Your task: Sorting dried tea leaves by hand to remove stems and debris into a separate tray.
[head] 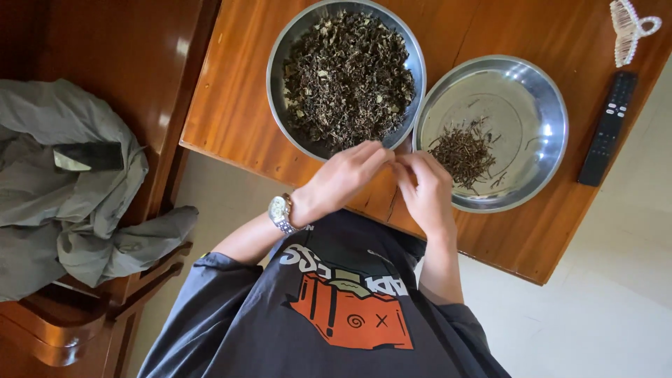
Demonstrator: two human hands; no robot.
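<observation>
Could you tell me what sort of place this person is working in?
Most likely a room in a home, not a workshop: a polished wooden table carries a TV remote control and a hair claw clip, and a grey garment lies over a wooden chair beside it.

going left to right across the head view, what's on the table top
round steel bowl heaped with dark dried leaves → wide steel dish holding a few dry stems → black remote control, with a cream hair claw clip above it

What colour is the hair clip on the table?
Cream-white. The hair clip shows in the head view, at the table's far corner.
</observation>
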